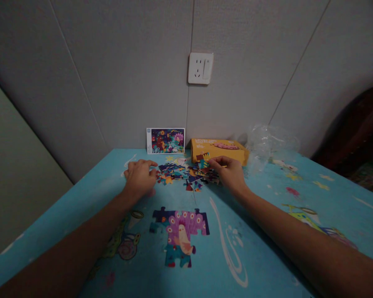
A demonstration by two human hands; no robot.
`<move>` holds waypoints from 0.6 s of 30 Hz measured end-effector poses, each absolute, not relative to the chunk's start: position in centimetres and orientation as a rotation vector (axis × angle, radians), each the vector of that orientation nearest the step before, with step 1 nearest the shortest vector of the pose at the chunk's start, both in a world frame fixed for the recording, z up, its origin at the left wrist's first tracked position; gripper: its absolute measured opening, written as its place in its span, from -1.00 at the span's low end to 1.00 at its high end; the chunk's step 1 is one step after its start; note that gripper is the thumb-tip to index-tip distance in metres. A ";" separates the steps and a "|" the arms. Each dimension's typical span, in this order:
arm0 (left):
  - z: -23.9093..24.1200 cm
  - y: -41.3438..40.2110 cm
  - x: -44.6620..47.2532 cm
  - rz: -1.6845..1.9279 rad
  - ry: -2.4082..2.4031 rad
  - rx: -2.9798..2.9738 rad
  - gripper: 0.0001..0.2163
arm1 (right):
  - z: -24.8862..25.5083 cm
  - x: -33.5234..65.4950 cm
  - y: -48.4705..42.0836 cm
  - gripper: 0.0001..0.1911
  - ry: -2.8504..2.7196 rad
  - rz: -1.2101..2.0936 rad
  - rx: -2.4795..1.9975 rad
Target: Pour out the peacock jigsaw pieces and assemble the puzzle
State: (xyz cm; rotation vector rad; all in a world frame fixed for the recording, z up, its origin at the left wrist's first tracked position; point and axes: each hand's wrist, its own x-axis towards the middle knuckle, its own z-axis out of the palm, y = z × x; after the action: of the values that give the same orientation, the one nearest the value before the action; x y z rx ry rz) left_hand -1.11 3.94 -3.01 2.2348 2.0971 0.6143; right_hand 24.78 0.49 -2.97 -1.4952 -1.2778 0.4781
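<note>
Between my hands lies a loose pile of colourful jigsaw pieces point(174, 170). My right hand point(228, 169) pinches one jigsaw piece point(203, 160) between thumb and fingers, raised over the pile's right side in front of the yellow box. At the pile's left edge is my left hand point(140, 176), palm down, its fingers apart and reaching toward the pieces; nothing shows in it. Nearer to me, a joined section of puzzle point(182, 234) lies flat on the tablecloth, with a pink and purple peacock-like bird and ragged edges.
A picture card point(165, 140) of the whole scene leans on the wall. Beside it lies a yellow box point(219, 150), with crumpled clear plastic point(264, 142) to its right. A blue cartoon-print cloth point(267, 198) covers the table. A wall socket point(200, 68) sits above.
</note>
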 end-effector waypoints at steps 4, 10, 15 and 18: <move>-3.0 3.9 -1.1 0.645 2.089 2.258 -0.66 | -2.9 24.7 0.4 -0.69 -1.276 0.507 -1.494; -2.8 3.8 -1.1 0.647 2.097 2.229 -0.66 | -2.9 24.6 0.4 -0.69 -1.255 0.514 -1.497; -2.8 3.7 -1.2 0.645 2.062 2.252 -0.65 | -2.8 24.4 0.2 -0.71 -1.260 0.560 -1.492; -2.8 3.8 -1.2 0.626 2.094 2.231 -0.65 | -2.7 24.4 0.2 -0.71 -1.255 0.532 -1.498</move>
State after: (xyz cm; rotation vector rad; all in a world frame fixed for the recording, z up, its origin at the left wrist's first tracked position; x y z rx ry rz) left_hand -1.23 3.83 -2.84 2.2313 2.0944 0.6259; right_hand 24.44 0.24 -2.68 -1.4978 -1.2548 0.5319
